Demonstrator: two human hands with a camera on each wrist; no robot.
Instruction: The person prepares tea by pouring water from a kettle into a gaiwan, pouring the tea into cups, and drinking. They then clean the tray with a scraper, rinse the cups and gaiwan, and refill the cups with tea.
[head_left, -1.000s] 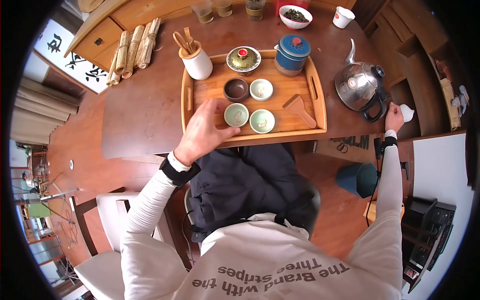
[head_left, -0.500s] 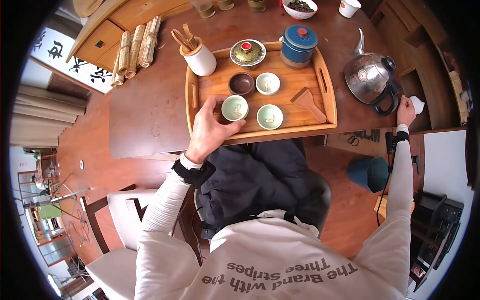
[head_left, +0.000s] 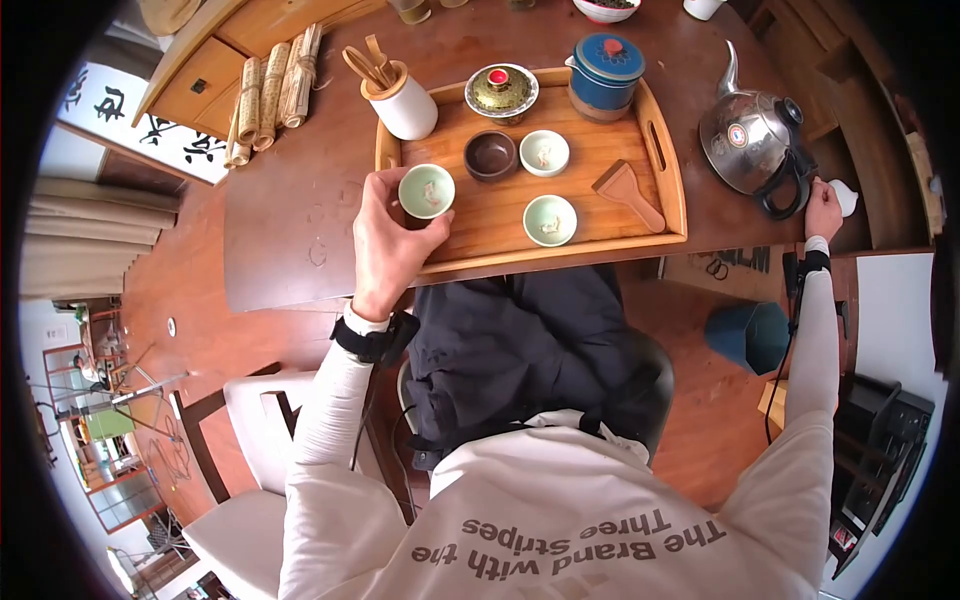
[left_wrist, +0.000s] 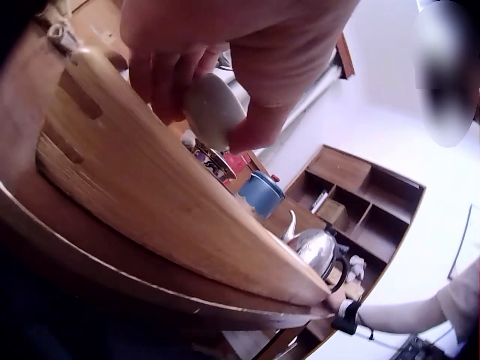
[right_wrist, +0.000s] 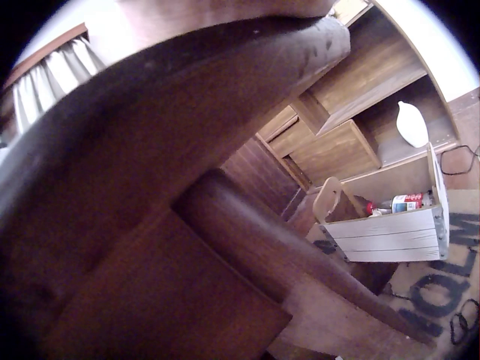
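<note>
The left hand (head_left: pixel 388 245) pinches a pale green cup (head_left: pixel 427 191) by its rim, above the left end of the wooden tray (head_left: pixel 530 262). In the left wrist view, thumb and fingers of the left hand (left_wrist: pixel 244 52) lie on either side of the cup (left_wrist: pixel 215 112). On the tray are a dark cup (head_left: pixel 491 156), two pale cups (head_left: pixel 544 153) (head_left: pixel 550 221), a lidded bowl (head_left: pixel 502 92), a blue pot (head_left: pixel 606 78) and a wooden scraper (head_left: pixel 630 195). The right hand (head_left: pixel 823 210) rests at the table's right edge, beside the kettle's handle, holding nothing visible.
A steel kettle (head_left: pixel 745 140) stands right of the tray. The white tool holder (head_left: pixel 407 105) is at its back left, with bamboo scrolls (head_left: pixel 270 95) farther left. A white object (right_wrist: pixel 411 124) sits beyond the right hand; a blue bin (head_left: pixel 748 337) stands below.
The left hand has lifted the near-left green cup from among the others and moved it left. The right hand still rests by the kettle. The head view has shifted slightly.
</note>
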